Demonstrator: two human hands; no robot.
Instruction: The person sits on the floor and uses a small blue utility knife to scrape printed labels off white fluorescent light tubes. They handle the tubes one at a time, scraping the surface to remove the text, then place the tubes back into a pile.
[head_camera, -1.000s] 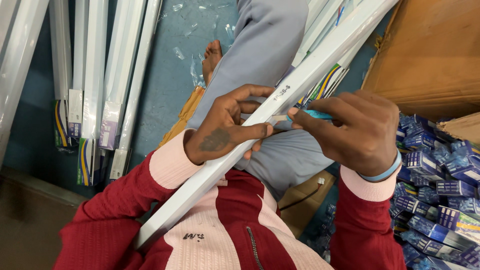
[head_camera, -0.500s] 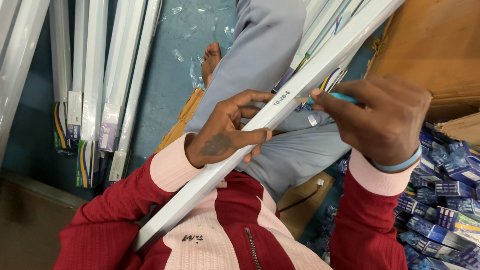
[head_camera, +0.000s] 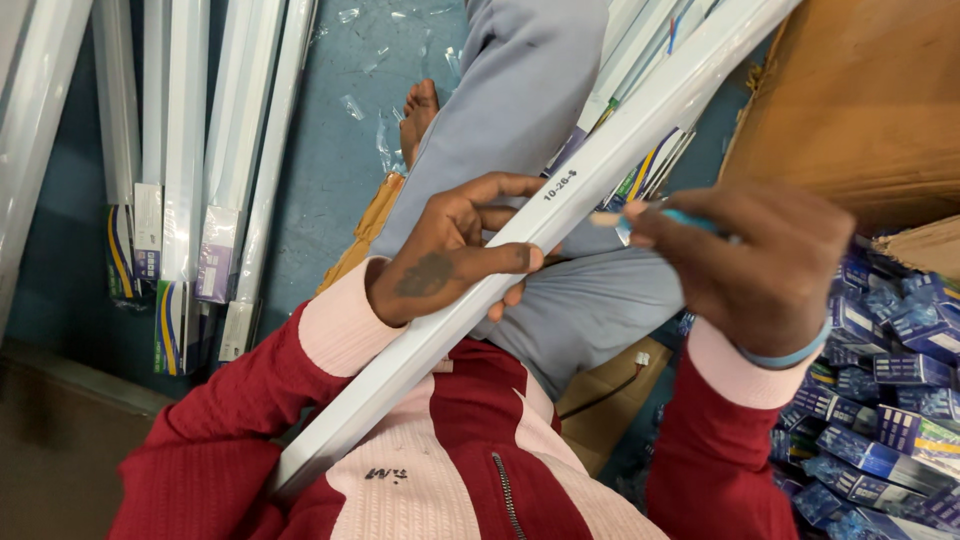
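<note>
A long white tube light fixture (head_camera: 640, 130) runs diagonally from my lap up to the top right. My left hand (head_camera: 455, 255) is wrapped around its middle, thumb on top. Small dark markings show on the fixture just above that hand. My right hand (head_camera: 750, 265) holds a thin blue pen (head_camera: 675, 216), its tip close to the fixture beside the markings. A blue band sits on my right wrist. My grey trouser leg (head_camera: 530, 90) lies under the fixture.
More long white fixtures with coloured sleeves (head_camera: 190, 180) lie on the blue floor at the left. A brown cardboard box (head_camera: 860, 110) stands at the top right. Several small blue packages (head_camera: 880, 400) are piled at the right. A bare foot (head_camera: 420, 110) rests on the floor.
My right hand with the pen has moved right, away from the spot it was touching on the fixture, uncovering the dark markings. My left hand keeps its grip.
</note>
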